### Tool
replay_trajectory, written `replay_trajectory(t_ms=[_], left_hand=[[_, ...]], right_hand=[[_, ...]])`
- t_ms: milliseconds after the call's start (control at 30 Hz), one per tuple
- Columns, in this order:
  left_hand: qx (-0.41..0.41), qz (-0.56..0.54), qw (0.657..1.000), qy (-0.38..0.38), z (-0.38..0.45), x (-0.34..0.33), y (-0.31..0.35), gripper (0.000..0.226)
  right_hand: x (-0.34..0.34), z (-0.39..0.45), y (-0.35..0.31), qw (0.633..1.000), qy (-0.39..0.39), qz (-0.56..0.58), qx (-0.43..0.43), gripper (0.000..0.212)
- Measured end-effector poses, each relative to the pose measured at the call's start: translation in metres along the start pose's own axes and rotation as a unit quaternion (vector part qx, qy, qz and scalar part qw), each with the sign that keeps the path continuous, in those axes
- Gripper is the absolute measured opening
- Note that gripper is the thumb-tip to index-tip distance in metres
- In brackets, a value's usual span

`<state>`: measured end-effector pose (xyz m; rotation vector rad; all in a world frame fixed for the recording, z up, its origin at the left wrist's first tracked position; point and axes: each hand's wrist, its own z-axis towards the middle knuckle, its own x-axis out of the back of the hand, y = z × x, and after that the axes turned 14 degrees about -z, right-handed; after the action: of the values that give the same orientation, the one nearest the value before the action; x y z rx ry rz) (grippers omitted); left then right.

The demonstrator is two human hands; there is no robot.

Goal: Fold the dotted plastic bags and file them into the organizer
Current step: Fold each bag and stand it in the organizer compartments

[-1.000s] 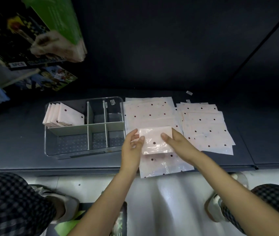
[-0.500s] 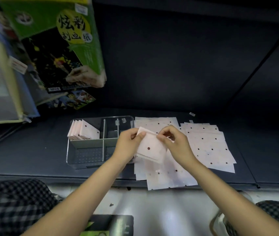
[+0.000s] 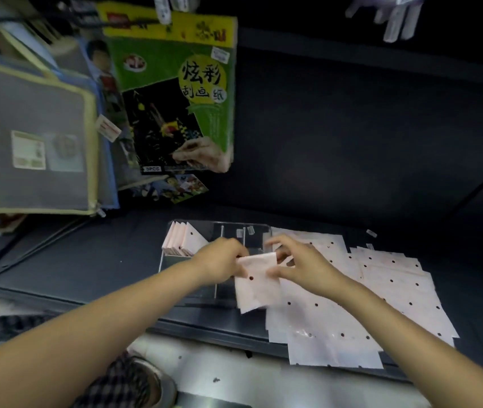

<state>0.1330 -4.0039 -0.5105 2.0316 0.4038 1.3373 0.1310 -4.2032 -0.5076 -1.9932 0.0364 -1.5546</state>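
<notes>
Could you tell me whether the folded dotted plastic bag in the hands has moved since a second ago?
Yes. The folded pink dotted plastic bag has lifted off the flat bag stack and shifted left, toward the clear plastic organizer.

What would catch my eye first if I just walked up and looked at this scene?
Most likely the two bare hands in the middle: the left hand and right hand hold a folded dotted bag up between them. Just behind, a clear organizer already has folded bags standing in its back left compartment, while flat dotted bags lie spread on the dark shelf to the right. A bright green booklet hangs at upper left.
</notes>
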Motion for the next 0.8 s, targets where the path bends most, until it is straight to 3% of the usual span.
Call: replay_trajectory(t_ms=[67,167,233,300,367,467,567,700,800], left_hand=[[-0.006,0.086,0.996,-0.015,0.003,0.01,-0.009,0.014],[-0.007,0.14,0.989,0.037,0.008,0.022,-0.031,0.007],[0.024,0.179,0.98,0.082,0.01,0.026,-0.056,0.022],[0.093,0.19,0.972,0.101,0.011,0.026,-0.082,0.034],[0.141,0.176,0.969,0.104,0.011,0.024,-0.103,0.038],[0.17,0.147,0.969,0.099,0.016,0.018,-0.121,0.036],[0.168,0.152,0.969,0.102,0.021,0.01,-0.129,0.035],[0.139,0.162,0.962,0.17,0.025,0.004,-0.137,0.035],[0.098,0.191,0.955,0.204,0.023,0.0,-0.141,0.035]], right_hand=[[-0.01,0.017,-0.017,0.996,-0.013,-0.081,0.035,0.015],[-0.029,0.043,-0.03,0.993,-0.01,-0.118,0.013,0.013],[-0.038,0.061,-0.032,0.997,0.015,-0.062,-0.048,0.014],[-0.045,0.078,-0.031,0.989,0.054,0.067,-0.12,0.014],[-0.053,0.094,-0.033,0.965,0.079,0.191,-0.163,0.017],[-0.069,0.116,-0.04,0.947,0.102,0.243,-0.185,0.019],[-0.085,0.133,-0.044,0.958,0.127,0.173,-0.191,0.018],[-0.099,0.146,-0.047,0.978,0.139,-0.031,-0.154,0.004],[-0.113,0.155,-0.053,0.976,0.125,-0.115,-0.138,0.014]])
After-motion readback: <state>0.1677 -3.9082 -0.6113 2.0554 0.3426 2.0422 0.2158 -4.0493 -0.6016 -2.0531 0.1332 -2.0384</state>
